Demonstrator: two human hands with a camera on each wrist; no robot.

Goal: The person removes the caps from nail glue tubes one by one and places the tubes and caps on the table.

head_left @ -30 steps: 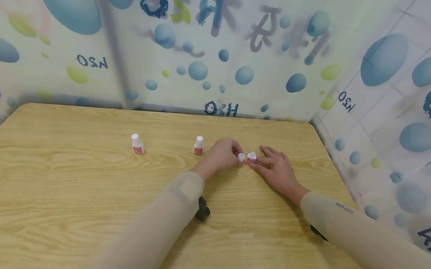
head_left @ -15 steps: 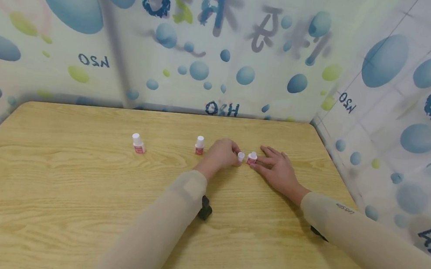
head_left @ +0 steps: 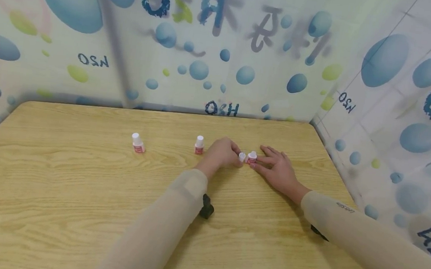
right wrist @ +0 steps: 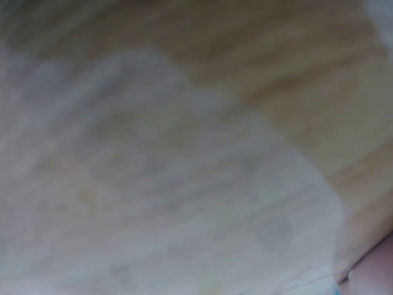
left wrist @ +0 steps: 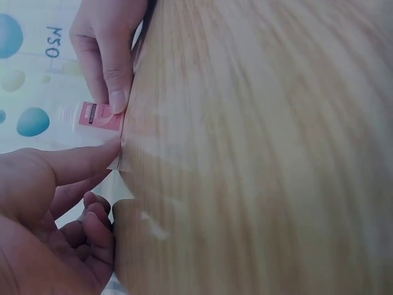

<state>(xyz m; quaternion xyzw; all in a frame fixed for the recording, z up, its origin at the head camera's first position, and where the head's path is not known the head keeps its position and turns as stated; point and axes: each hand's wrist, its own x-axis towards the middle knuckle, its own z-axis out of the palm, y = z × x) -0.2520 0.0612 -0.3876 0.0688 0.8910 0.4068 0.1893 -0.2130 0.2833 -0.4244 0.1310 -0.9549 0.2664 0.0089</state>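
A small white bottle with a red label stands uncapped on the wooden table, its narrow neck pointing up. Just left of it, my left hand pinches a small white cap between thumb and forefinger, low over the tabletop. From the other side my right hand steadies the bottle, thumb and forefinger around its base and the other fingers spread. In the left wrist view the right thumb presses on the label's lower edge. The right wrist view shows mostly blurred tabletop, with a bit of skin at the corner.
Two similar capped bottles stand upright: one bottle just left of my left hand, another bottle farther left. Walls with blue and green dots rise behind the table and at its right.
The cap in my left fingers has tilted slightly and shifted a little toward the bottle. The right hand and the bottles stay where they were.
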